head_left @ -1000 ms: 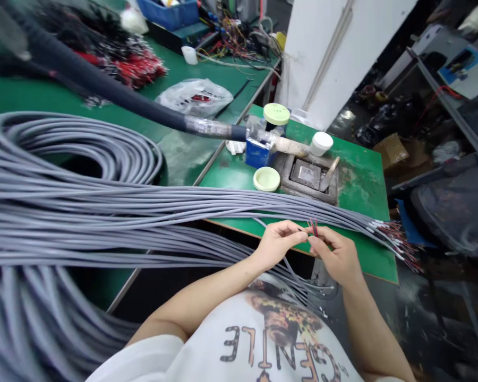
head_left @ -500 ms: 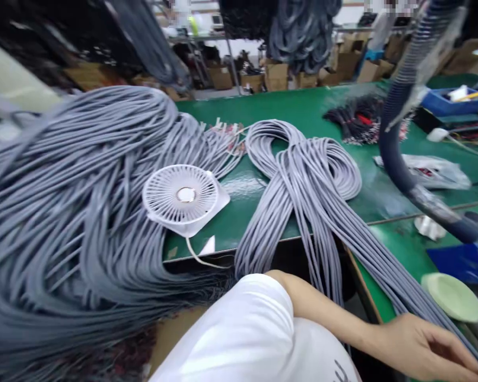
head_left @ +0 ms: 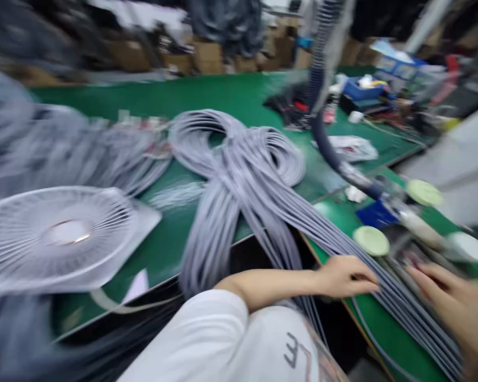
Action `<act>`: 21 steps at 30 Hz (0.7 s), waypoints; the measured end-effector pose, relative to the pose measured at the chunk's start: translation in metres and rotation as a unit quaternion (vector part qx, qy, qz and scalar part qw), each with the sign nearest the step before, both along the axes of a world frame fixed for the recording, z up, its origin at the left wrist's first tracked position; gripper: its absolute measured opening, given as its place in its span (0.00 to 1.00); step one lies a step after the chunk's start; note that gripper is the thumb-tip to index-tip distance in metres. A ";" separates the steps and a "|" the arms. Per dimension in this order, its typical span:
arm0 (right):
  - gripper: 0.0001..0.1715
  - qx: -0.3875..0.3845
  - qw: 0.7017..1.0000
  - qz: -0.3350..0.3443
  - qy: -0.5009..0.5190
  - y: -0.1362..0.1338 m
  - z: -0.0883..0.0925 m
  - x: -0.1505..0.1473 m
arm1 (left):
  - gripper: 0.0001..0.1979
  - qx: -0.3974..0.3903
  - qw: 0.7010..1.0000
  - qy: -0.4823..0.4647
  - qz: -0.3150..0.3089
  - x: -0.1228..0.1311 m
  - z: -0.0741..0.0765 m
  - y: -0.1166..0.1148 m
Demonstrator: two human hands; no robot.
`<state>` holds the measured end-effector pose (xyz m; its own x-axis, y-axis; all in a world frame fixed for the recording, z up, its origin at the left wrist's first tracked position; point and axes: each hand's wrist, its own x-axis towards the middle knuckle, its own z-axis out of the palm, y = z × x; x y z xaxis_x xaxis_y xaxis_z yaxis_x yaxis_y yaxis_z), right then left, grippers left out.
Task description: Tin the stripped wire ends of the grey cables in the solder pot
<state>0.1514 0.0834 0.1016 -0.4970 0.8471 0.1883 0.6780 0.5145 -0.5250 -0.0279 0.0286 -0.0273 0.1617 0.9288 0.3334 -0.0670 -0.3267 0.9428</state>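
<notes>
Grey cables (head_left: 330, 237) are stretching between the person's hands, long axis slanting down rightward. The left hand (head_left: 344, 277) is hovering closer, curled at their near edge; the right hand (head_left: 456, 305) is hovering beyond, fingers bent. Blur is hiding whether either is pinching anything.

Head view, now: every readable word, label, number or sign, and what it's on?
"E": apparently, one dark letter on the white shirt, seen turned; the marks beside it are only partly in view, unreadable.
Fan hub: blurred, no text legible.
Pale green lids: blurred, no text legible.
No other readable text.
</notes>
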 end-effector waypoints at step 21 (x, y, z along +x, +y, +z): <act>0.12 -0.134 0.948 -0.065 -0.280 0.082 -0.058 -0.046 | 0.07 0.181 0.963 0.201 0.015 -0.006 -0.021 -0.007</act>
